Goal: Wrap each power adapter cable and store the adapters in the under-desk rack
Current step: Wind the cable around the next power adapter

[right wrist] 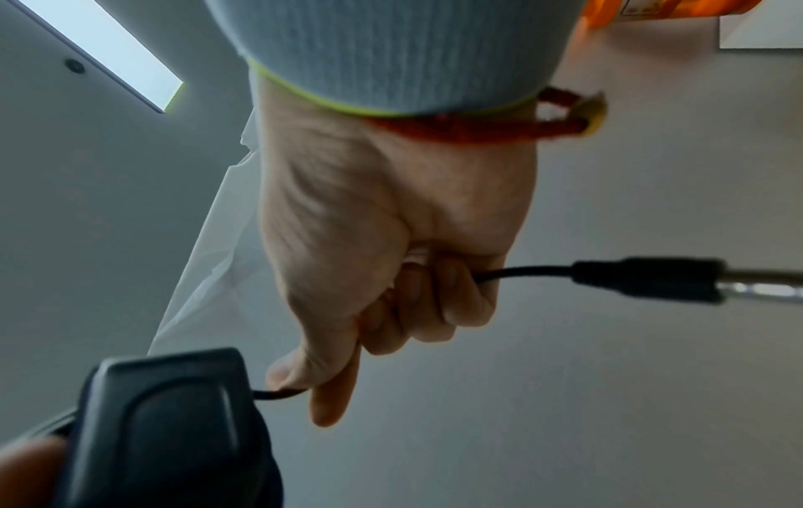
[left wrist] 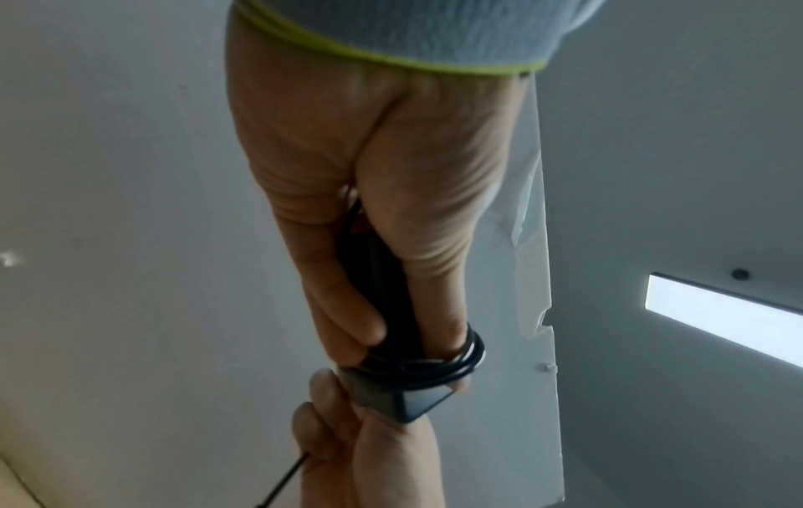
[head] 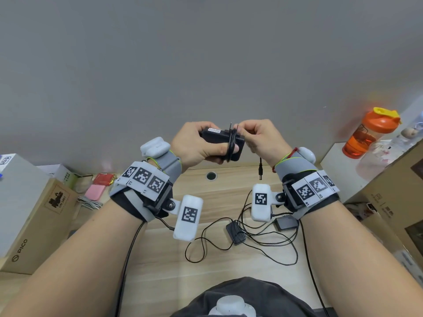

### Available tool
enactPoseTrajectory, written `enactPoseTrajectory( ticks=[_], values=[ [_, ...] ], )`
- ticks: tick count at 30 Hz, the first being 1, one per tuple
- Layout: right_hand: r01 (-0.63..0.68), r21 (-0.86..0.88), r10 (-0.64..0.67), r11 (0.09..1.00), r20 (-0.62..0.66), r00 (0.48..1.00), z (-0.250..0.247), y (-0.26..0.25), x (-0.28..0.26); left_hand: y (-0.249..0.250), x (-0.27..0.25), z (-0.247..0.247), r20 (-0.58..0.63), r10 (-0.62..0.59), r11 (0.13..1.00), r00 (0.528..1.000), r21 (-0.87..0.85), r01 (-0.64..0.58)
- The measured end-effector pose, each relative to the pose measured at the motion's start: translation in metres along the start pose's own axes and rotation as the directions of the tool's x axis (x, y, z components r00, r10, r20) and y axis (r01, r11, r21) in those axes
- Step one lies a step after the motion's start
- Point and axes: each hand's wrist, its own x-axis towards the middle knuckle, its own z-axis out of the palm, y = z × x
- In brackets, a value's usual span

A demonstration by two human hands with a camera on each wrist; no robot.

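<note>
Above the far edge of the wooden desk (head: 160,259), both hands raised, working one black power adapter (head: 215,139). Left hand (head: 194,145) curled round its body, long axis running left to right; thumb lies under the cable coils (head: 232,143), which pass over it. Right hand (head: 263,138) just beside the adapter's right end, thumb and forefinger pinching the cable (right wrist: 278,394) where it leaves the coils; remaining fingers curled round the loose tail. Barrel plug (head: 260,172) hangs free below the right hand, a short run left. Judgement: the last turn falls to the right hand, the nearer one, and the thumb must slip out.

Count: three adapters in all. One held, two unwrapped on the desk (head: 235,233) (head: 286,223), their cables (head: 263,243) tangled together. The rack is not in view.
</note>
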Motion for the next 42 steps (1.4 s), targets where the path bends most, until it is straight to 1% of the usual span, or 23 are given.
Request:
enactPoseTrajectory(
  ticks=[2,7,11,15,18,20,23,26,29,33,34,36,39,42],
  values=[
    [-0.026,-0.015,0.026,1.0,0.009,1.0,0.005,0.003,0.0,0.002,0.001,0.002,-0.047,0.013,0.998,0.999,-0.057,-0.016],
    [-0.077,-0.014,0.078,0.997,0.093,0.993,0.021,0.01,-0.002,0.002,0.008,-0.001,-0.166,-0.002,0.976,0.986,-0.217,-0.034],
    [-0.078,-0.062,0.089,0.995,0.189,0.978,0.031,0.012,-0.006,-0.001,0.015,-0.01,-0.29,-0.025,0.959,0.957,-0.278,-0.059],
    [-0.08,-0.098,0.101,0.992,0.236,0.967,0.035,0.008,-0.008,-0.008,0.02,-0.019,-0.392,-0.043,0.964,0.919,-0.257,-0.065],
    [-0.038,-0.144,0.076,0.989,0.271,0.96,0.035,-0.003,-0.011,-0.017,0.023,-0.023,-0.446,-0.052,0.975,0.894,-0.218,-0.052],
    [0.0,-0.191,0.052,0.982,0.269,0.962,0.034,-0.009,-0.014,-0.022,0.024,-0.025,-0.463,-0.057,0.983,0.884,-0.183,-0.033],
    [0.023,-0.238,0.025,0.971,0.197,0.98,0.032,-0.02,-0.013,-0.027,0.023,-0.024,-0.453,-0.054,0.992,0.89,-0.123,-0.003],
    [0.007,-0.173,0.013,0.985,0.115,0.993,0.029,-0.026,-0.011,-0.026,0.021,-0.02,-0.441,-0.034,0.998,0.897,-0.063,0.007],
    [0.0,-0.088,0.002,0.996,0.017,1.0,0.027,-0.026,-0.01,-0.024,0.019,-0.015,-0.398,0.001,1.0,0.917,0.014,0.005],
    [0.015,-0.084,-0.023,0.996,-0.093,0.995,0.029,-0.02,-0.01,-0.025,0.019,-0.013,-0.362,0.019,0.996,0.932,0.087,0.013],
    [0.028,-0.06,-0.035,0.998,-0.121,0.992,0.029,-0.019,-0.01,-0.025,0.02,-0.013,-0.354,0.019,0.995,0.935,0.094,0.015],
    [0.057,0.013,-0.054,0.998,-0.161,0.985,0.031,-0.016,-0.009,-0.026,0.02,-0.012,-0.345,0.016,0.995,0.938,0.099,0.02],
    [0.082,0.134,-0.058,0.988,-0.173,0.983,0.033,-0.017,-0.008,-0.027,0.018,-0.01,-0.359,0.005,0.997,0.933,0.075,0.024],
    [0.081,0.345,-0.016,0.935,-0.188,0.982,0.033,-0.017,-0.009,-0.029,0.021,-0.008,-0.394,-0.026,1.0,0.919,-0.018,0.021]
  ],
)
